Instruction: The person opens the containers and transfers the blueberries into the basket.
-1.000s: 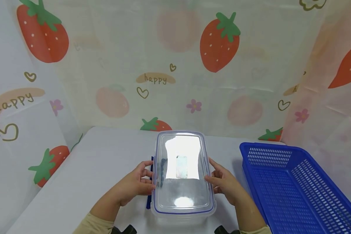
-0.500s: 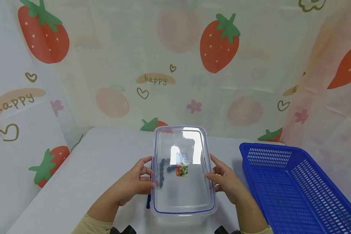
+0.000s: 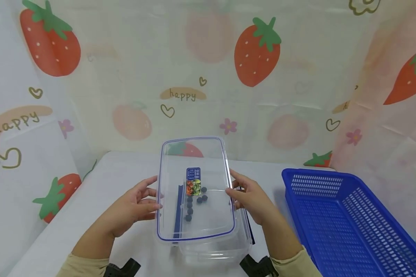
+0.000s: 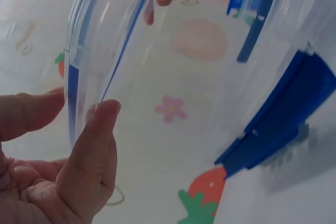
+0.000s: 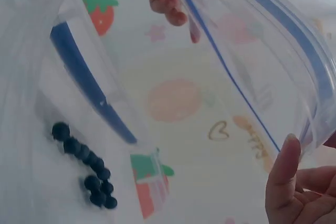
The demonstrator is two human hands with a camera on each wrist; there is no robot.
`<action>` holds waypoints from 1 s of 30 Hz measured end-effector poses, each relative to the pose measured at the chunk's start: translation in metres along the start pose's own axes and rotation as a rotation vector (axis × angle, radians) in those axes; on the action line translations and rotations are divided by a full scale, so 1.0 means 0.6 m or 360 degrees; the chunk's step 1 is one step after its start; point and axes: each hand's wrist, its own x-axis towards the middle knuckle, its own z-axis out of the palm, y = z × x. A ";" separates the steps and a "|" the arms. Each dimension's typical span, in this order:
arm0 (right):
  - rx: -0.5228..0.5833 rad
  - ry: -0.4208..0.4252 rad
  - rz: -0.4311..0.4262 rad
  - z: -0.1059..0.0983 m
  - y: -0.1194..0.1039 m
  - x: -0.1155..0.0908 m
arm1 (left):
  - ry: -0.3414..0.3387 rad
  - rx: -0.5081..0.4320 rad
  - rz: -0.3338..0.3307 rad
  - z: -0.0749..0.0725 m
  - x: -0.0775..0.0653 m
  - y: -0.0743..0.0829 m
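Note:
A clear plastic lid [image 3: 215,227] with a blue seal and a small printed label [image 3: 193,181] is raised and tilted above a clear storage box [image 3: 213,248]. My left hand [image 3: 128,207] pinches its left edge. At the right edge, my right hand [image 3: 253,196] grips it between thumb and fingers. The left wrist view shows the thumb and fingers [image 4: 89,156] of the left hand on either side of the rim. Inside the box lie several dark round berries [image 5: 84,153], which look like blueberries. Blue side clips [image 3: 178,211] hang outward from the box.
A blue plastic basket [image 3: 287,188] with perforated walls stands on the right side of the white table [image 3: 69,231]. Behind the table hangs a strawberry-print cloth [image 3: 142,50]. Black wrist mounts [image 3: 123,267] sit below the hands.
Both hands have lifted the lid off the box and carried it up and to the left. The berries show more plainly, and the box stays in place.

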 end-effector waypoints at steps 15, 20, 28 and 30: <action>0.0394 0.0248 -0.0091 0.132 0.010 0.054 | 0.0206 0.0025 0.0052 -0.110 -0.062 -0.024; 0.0450 0.0196 -0.0064 0.181 0.009 0.061 | 0.0242 -0.0076 0.0069 -0.162 -0.085 -0.048; 0.0447 0.0154 0.0075 0.266 0.010 0.057 | 0.0214 -0.0256 0.0080 -0.231 -0.120 -0.088; 0.0394 0.0156 0.0131 0.284 0.012 0.056 | 0.0215 -0.0259 0.0038 -0.243 -0.128 -0.097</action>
